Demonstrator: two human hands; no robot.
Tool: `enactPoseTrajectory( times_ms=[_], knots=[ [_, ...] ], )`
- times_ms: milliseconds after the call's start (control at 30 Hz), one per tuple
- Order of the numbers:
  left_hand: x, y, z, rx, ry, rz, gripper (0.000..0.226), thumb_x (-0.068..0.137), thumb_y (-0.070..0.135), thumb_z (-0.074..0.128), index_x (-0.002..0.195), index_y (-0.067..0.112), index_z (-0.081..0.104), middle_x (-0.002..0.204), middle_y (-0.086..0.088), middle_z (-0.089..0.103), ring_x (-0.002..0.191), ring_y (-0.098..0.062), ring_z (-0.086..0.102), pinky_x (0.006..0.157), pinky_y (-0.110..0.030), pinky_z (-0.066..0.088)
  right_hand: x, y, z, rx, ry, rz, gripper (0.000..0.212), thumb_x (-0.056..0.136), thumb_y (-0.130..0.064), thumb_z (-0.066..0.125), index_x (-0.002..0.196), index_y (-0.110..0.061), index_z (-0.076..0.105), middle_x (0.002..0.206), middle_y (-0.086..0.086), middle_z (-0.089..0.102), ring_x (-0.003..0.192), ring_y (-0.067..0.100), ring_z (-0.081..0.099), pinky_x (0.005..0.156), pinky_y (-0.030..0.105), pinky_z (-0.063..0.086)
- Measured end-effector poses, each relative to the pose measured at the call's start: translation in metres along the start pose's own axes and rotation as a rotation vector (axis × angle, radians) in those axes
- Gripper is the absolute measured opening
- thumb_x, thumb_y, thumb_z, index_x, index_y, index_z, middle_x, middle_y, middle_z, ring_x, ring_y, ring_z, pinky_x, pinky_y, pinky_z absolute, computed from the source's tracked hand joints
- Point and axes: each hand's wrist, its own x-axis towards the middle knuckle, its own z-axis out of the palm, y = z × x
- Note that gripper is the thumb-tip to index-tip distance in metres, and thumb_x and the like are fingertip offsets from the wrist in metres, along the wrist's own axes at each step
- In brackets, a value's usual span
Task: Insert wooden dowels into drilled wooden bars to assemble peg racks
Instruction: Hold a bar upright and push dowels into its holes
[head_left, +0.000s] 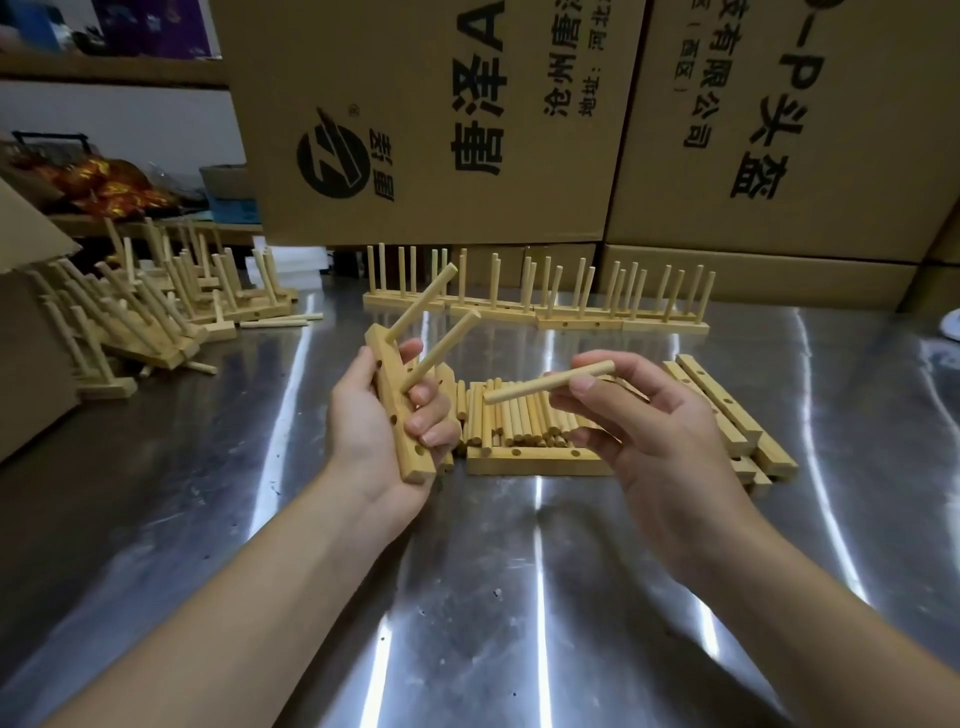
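The left grip (374, 415) holds a drilled bar (389, 395), tilted, just left of the dowel pile (519, 421) on the steel worktop (467, 597). Two pegs (423, 301) stick out of the bar. Above the pile, the right grip (660, 431) pinches a single dowel (545, 384). Behind the pile stands a row of finished racks (535, 306), with cardboard boxes (441, 119) beyond. Loose bars (727, 410) lie right of the pile.

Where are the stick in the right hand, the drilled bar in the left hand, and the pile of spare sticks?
Stick (535, 387): head view, middle of its shaft.
Drilled bar (400, 431): head view, side face between two holes.
Pile of spare sticks (519, 423): head view, top of the heap.
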Motion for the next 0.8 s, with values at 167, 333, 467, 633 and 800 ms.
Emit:
enactPoseTrajectory(
  times_ms=[167, 333, 467, 633, 800],
  knots=[
    [-0.005, -0.004, 0.004, -0.065, -0.097, -0.069, 0.039, 0.111, 0.045, 0.040, 0.104, 0.015, 0.065, 0.065, 0.003, 0.043, 0.043, -0.006, 0.034, 0.038, -0.018, 0.031, -0.002, 0.003, 0.003, -0.040, -0.020, -0.022, 0.022, 0.088, -0.014, 0.079, 0.109, -0.016, 0.076, 0.103, 0.009, 0.081, 0.101, 0.020, 0.076, 0.074, 0.025, 0.058],
    [-0.006, -0.006, 0.005, -0.076, -0.113, -0.097, 0.043, 0.112, 0.047, 0.037, 0.106, 0.014, 0.064, 0.065, 0.003, 0.043, 0.042, -0.006, 0.036, 0.038, -0.018, 0.032, -0.002, 0.006, 0.004, -0.075, -0.039, -0.054, 0.018, 0.090, -0.010, 0.079, 0.106, -0.018, 0.075, 0.102, 0.010, 0.081, 0.100, 0.022, 0.074, 0.073, 0.023, 0.057],
    [-0.008, -0.005, 0.007, -0.061, -0.120, -0.103, 0.041, 0.112, 0.046, 0.038, 0.108, 0.014, 0.064, 0.066, 0.003, 0.043, 0.042, -0.006, 0.036, 0.038, -0.018, 0.032, -0.001, 0.008, 0.004, -0.103, -0.072, -0.081, 0.018, 0.090, -0.010, 0.079, 0.104, -0.019, 0.074, 0.100, 0.007, 0.081, 0.096, 0.018, 0.074, 0.075, 0.025, 0.056],
    [-0.011, -0.003, 0.008, -0.060, -0.176, -0.135, 0.041, 0.113, 0.046, 0.037, 0.112, 0.013, 0.062, 0.069, 0.002, 0.042, 0.043, -0.006, 0.035, 0.037, -0.019, 0.035, 0.000, 0.012, 0.001, -0.159, -0.147, -0.080, 0.015, 0.090, -0.010, 0.079, 0.102, -0.019, 0.075, 0.101, 0.009, 0.081, 0.090, 0.014, 0.074, 0.074, 0.021, 0.058],
    [-0.013, -0.002, 0.009, -0.060, -0.205, -0.138, 0.041, 0.112, 0.046, 0.037, 0.117, 0.013, 0.060, 0.070, 0.002, 0.042, 0.045, -0.005, 0.034, 0.038, -0.017, 0.033, 0.005, 0.017, -0.006, -0.267, -0.184, -0.047, 0.016, 0.093, -0.015, 0.079, 0.098, -0.031, 0.078, 0.098, 0.007, 0.081, 0.093, 0.014, 0.077, 0.069, 0.017, 0.054]
  ],
)
